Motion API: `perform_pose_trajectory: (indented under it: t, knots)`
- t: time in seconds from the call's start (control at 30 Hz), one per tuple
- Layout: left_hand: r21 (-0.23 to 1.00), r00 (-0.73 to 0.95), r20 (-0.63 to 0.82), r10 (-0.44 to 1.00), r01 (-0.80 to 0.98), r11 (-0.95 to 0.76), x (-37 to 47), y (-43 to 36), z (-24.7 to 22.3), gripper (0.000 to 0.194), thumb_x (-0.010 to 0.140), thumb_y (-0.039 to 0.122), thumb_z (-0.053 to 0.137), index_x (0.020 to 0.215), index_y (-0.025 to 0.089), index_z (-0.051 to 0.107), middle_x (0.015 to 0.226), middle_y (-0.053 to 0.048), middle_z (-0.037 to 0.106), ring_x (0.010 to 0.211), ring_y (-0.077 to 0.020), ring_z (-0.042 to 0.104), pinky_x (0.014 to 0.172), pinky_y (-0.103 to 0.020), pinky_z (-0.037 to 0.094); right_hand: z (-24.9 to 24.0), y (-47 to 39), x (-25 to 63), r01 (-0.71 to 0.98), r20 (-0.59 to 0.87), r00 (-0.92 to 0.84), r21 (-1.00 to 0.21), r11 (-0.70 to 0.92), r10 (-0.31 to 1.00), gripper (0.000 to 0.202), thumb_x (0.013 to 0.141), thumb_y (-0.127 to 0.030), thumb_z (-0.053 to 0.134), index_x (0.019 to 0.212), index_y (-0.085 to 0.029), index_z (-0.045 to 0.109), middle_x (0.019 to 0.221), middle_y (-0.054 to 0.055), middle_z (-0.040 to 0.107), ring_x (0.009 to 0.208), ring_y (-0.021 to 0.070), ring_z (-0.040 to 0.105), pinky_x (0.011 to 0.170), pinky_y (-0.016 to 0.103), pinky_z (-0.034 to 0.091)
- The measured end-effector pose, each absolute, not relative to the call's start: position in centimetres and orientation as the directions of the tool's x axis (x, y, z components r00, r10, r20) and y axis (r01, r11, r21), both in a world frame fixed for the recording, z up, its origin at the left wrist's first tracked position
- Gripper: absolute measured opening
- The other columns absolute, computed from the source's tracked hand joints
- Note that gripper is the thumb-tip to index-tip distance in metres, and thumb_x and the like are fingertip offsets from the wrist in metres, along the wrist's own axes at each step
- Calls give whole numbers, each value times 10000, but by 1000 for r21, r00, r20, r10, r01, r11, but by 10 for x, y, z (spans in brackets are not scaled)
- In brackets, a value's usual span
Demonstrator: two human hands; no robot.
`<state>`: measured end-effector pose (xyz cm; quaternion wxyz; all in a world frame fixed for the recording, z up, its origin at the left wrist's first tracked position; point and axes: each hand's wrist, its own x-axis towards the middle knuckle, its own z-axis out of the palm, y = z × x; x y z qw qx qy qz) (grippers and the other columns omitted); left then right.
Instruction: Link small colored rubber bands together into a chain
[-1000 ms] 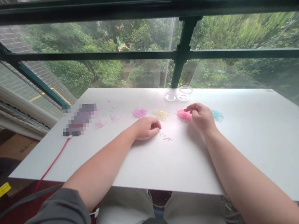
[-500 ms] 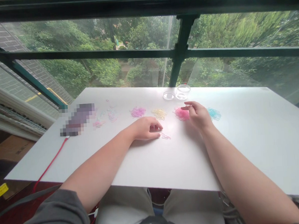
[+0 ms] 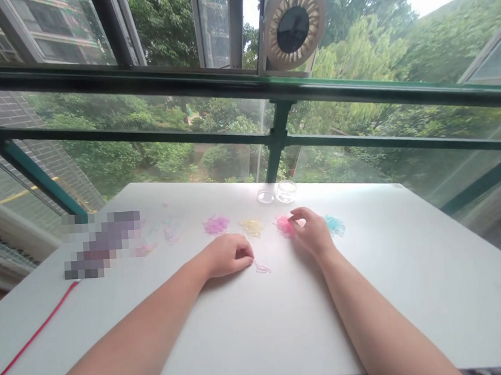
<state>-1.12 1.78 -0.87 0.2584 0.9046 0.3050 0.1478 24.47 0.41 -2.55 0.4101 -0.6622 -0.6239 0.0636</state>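
My left hand [image 3: 231,255] rests on the white table, thumb and forefinger pinched together at the end of a small cluster of pale pink paper clips [image 3: 263,269]. My right hand [image 3: 310,229] is over the pink paper clip pile [image 3: 284,226], its finger and thumb curled together at the pile; whatever they hold is too small to make out. Right of that hand lies a blue paper clip pile [image 3: 334,225]. A yellow pile [image 3: 252,228] lies between the hands, and a purple pile [image 3: 216,224] just beyond my left hand.
A clear round container [image 3: 286,191] and a clear round lid [image 3: 266,197] stand at the table's far edge. Mixed pale clips [image 3: 170,233] are scattered at the left, near a blurred-out object [image 3: 105,244] with a red cable [image 3: 38,330]. Green railings [image 3: 166,133] border the table.
My head view has tilted up, showing more window. My right hand's fingers have curled down onto the pink pile. My left fingertips have closed at the pale pink clips.
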Motion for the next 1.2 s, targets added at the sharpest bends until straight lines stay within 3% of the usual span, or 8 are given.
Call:
perform_pose_trajectory:
  t: [0.4, 0.63, 0.83, 1.07, 1.2]
  knots:
    - [614, 724, 89, 684, 501, -610, -12, 16, -7, 126, 733, 252, 532, 739, 176, 632, 755, -28, 628, 678, -132, 545, 616, -221, 413, -28, 11, 249, 850, 494, 147, -506, 146, 857, 129, 676, -221, 517, 727, -191, 631, 644, 9, 512, 656, 175, 508, 665, 310, 413]
    - [716, 657, 110, 746, 468, -518, -9, 18, -7, 226, 795, 341, 493, 774, 149, 611, 707, -26, 592, 629, -115, 497, 559, -219, 383, -22, 6, 246, 765, 535, 200, -609, 211, 821, 255, 681, -125, 411, 730, -186, 654, 767, 49, 594, 761, 189, 557, 733, 318, 426]
    - [809, 632, 77, 772, 413, -419, -6, 22, -13, 291, 803, 415, 499, 797, 140, 593, 667, 1, 547, 570, -92, 435, 522, -210, 356, -16, -7, 222, 743, 585, 37, -559, 369, 811, 230, 687, -108, 445, 802, -182, 630, 760, 42, 595, 706, 168, 540, 712, 298, 426]
    - [853, 588, 102, 802, 363, -375, -3, 22, -18, 305, 801, 423, 499, 754, 129, 567, 600, 22, 472, 539, -82, 389, 506, -210, 323, -10, -27, 192, 541, 353, -297, -703, 461, 887, 189, 741, -265, 569, 907, -179, 597, 678, -1, 562, 591, 119, 483, 577, 248, 409]
    - [821, 586, 101, 804, 407, -400, -2, 18, -16, 289, 781, 414, 518, 738, 135, 580, 601, 21, 493, 549, -88, 416, 526, -215, 342, -11, -30, 183, 477, 269, -304, -788, 391, 914, 163, 756, -304, 576, 853, -174, 593, 603, -25, 517, 525, 98, 433, 505, 228, 364]
